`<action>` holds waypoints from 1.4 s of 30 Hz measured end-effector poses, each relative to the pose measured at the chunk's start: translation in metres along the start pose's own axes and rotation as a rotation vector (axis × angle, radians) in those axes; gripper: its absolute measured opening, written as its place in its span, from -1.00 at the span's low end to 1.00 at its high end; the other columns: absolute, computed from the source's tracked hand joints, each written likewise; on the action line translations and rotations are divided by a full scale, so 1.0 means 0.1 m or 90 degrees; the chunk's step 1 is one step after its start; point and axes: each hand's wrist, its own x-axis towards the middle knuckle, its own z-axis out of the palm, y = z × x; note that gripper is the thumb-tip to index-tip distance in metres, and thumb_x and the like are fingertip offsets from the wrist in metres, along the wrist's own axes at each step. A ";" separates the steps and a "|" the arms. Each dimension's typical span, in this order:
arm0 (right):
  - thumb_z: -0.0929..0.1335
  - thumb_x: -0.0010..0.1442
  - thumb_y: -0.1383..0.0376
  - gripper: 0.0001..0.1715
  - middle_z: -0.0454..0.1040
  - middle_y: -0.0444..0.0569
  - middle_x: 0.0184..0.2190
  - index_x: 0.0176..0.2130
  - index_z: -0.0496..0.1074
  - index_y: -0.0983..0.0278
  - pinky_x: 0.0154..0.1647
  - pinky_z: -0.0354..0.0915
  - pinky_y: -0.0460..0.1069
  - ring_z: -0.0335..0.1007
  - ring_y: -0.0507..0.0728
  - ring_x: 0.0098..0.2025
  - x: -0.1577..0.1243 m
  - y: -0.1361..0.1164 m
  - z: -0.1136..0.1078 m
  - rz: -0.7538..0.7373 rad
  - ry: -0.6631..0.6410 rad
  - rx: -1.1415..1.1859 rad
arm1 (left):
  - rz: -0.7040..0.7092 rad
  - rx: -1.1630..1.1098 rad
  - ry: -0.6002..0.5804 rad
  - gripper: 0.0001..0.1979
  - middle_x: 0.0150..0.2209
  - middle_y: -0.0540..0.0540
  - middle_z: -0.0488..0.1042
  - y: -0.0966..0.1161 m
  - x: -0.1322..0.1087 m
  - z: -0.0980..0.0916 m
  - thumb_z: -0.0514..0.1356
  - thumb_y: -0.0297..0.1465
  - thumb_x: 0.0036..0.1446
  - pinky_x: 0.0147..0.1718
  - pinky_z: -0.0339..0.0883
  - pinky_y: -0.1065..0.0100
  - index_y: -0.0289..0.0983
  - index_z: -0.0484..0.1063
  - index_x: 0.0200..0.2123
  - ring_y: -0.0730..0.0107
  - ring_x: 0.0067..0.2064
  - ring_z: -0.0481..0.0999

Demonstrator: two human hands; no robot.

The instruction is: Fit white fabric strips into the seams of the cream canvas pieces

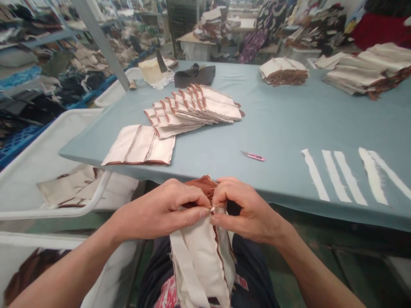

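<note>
Over my lap hangs a cream fabric piece point(201, 256) with a brown seam edge down its right side and brown cloth showing at its top. My left hand point(167, 209) pinches the top of this piece between thumb and forefinger. Close against it, my right hand point(244, 209) grips the same edge, thumb and fingers closed, the two sets of fingertips nearly touching. What lies exactly between the fingertips is partly hidden. A loose pale strip runs down the left of the piece. On the table beyond lie pink-handled thread snips point(253, 156).
A fanned stack of cream panels with brown edges point(195, 109) lies on the blue-grey table point(276, 128), a single panel point(139, 145) before it. Several white strips point(343, 177) lie right. More stacks point(284, 70) sit at the back. A white bin point(86, 207) stands left.
</note>
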 end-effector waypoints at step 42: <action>0.33 0.17 0.38 -0.94 0.44 -0.17 -0.49 -0.34 0.35 0.22 -0.41 0.20 -0.07 0.32 0.02 -0.48 0.08 -0.27 0.15 0.060 0.055 -0.146 | -0.052 -0.044 0.334 -0.75 -0.58 0.06 0.40 0.03 -0.09 0.52 0.08 -0.55 0.19 -0.50 0.14 0.52 -0.34 0.43 -0.52 0.59 -0.55 0.32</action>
